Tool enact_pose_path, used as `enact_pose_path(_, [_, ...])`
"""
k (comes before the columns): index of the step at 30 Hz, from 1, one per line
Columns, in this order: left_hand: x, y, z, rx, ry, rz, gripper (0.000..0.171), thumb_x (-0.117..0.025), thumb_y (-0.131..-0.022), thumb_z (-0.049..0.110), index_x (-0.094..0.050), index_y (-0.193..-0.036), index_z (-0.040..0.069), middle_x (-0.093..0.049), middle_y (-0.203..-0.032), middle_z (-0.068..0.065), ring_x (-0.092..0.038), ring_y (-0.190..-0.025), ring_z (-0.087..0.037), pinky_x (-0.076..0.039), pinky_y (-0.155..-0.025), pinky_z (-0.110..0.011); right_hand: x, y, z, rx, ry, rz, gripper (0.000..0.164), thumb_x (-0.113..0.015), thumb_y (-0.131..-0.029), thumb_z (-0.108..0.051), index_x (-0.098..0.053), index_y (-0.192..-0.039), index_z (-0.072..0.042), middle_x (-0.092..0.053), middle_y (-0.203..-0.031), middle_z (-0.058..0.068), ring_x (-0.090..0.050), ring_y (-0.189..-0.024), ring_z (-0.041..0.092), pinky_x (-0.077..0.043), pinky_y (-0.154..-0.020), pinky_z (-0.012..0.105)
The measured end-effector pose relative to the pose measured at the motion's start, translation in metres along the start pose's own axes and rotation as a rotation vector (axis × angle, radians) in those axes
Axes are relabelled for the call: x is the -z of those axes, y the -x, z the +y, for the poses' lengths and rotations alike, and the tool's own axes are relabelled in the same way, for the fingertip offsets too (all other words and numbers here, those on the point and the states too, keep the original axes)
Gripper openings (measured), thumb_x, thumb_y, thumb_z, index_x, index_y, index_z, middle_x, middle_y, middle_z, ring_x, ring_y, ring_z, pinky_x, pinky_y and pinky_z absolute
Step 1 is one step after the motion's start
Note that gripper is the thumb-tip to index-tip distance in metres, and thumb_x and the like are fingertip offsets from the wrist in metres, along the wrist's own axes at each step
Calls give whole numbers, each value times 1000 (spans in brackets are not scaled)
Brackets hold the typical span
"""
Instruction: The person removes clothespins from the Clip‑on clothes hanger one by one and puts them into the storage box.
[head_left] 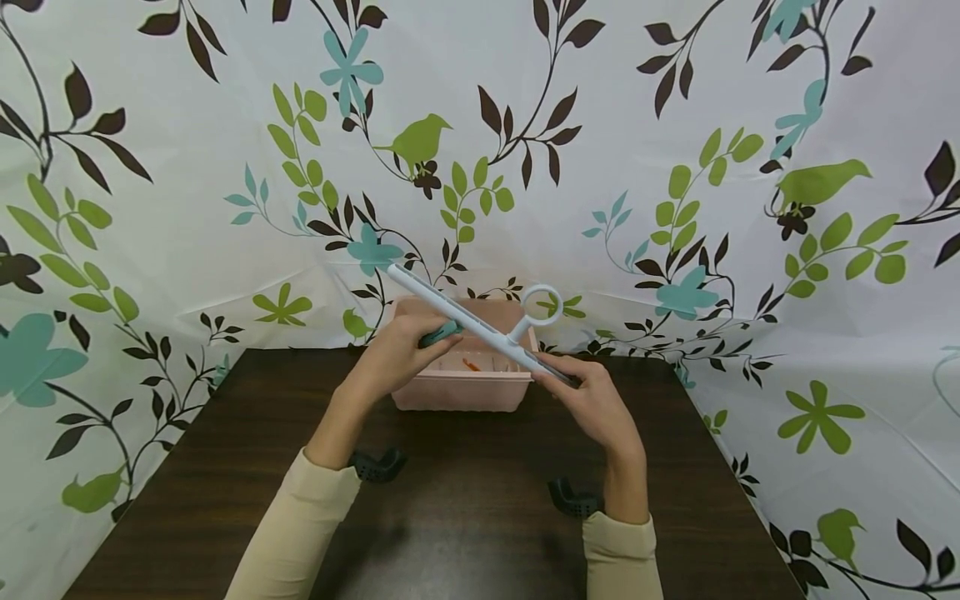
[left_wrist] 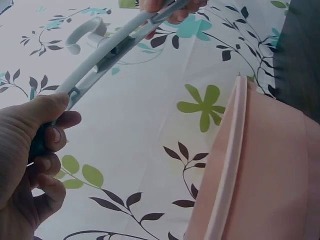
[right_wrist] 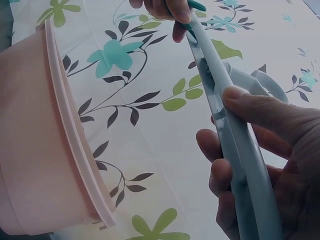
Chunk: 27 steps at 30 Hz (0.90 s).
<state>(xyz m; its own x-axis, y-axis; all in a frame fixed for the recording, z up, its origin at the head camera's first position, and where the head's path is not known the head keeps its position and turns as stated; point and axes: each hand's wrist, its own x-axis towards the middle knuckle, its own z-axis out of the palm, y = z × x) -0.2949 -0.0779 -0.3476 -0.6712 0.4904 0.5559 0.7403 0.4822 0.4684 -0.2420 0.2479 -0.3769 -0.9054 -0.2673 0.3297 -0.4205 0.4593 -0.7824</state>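
A light blue bar hanger (head_left: 457, 315) with a round hook (head_left: 542, 305) slants over the pink bin, its left end higher in the head view. My right hand (head_left: 592, 398) grips the lower right end of the bar, thumb on one face and fingers behind in the right wrist view. A small teal clip (head_left: 439, 334) is pinched between the thumb and fingers of my left hand (head_left: 396, 354). That clip sits right at the bar's underside. Seen from the left wrist, the left thumb lies right beside the hanger (left_wrist: 112, 52), and the hand partly hides the clip.
Behind the hands, the pink bin (head_left: 462, 393) stands on the dark wood table (head_left: 465, 517), with a small orange piece (head_left: 471, 365) and other small items inside. A white cloth (head_left: 225, 275) printed with leaves and birds hangs at the back and sides. Black wrist mounts show at both wrists.
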Motion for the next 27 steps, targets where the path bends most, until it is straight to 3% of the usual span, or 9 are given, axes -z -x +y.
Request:
enact_pose_path(3, [-2,1,1,6,-49,16,22,-74,-104,25,-64,-86,17,-43,-67,6,-45,-64,-11,-42,-64,-29,0,0,1,-3,-2,0,36,-72,-106,-31,-74,-141,-22,-75,-131,9,-63,-93,25,-56,-79,34])
enact_pose_path(9, [-5,2,3,-10,-113,58,17,-76,-103,25,-69,-89,16,-52,-69,6,-48,-66,-11,-42,-63,-29,0,1,0,-5,-10,1,37,-72,-106,-31,-73,-141,-23,-74,-135,9,-65,-98,25,-57,-82,35])
enact_pose_path(14, [-7,2,3,-50,-144,100,13,-77,-102,24,-71,-94,15,-50,-69,5,-48,-66,-11,-42,-63,-29,1,1,0,-10,-14,1,37,-72,-106,-31,-73,-142,-23,-74,-135,8,-64,-96,24,-56,-81,35])
enact_pose_path(19, [-11,2,1,-104,-161,145,11,-78,-100,22,-78,-104,12,-58,-73,3,-51,-68,-11,-44,-63,-29,3,1,0,-8,-18,-3,37,-72,-106,-30,-72,-143,-22,-74,-129,9,-59,-88,27,-51,-74,33])
enact_pose_path(23, [-14,2,-1,-137,-196,174,12,-80,-99,21,-79,-106,11,-61,-75,2,-53,-69,-12,-46,-64,-29,3,1,0,-5,-20,-7,37,-72,-106,-29,-72,-143,-23,-74,-132,8,-60,-90,27,-52,-76,33])
enact_pose_path(27, [-16,4,-3,-169,-235,196,18,-83,-96,19,-80,-112,10,-76,-89,-2,-63,-74,-14,-55,-66,-32,4,1,1,-11,-15,-15,37,-71,-106,-29,-72,-143,-24,-74,-114,10,-56,-81,22,-49,-71,31])
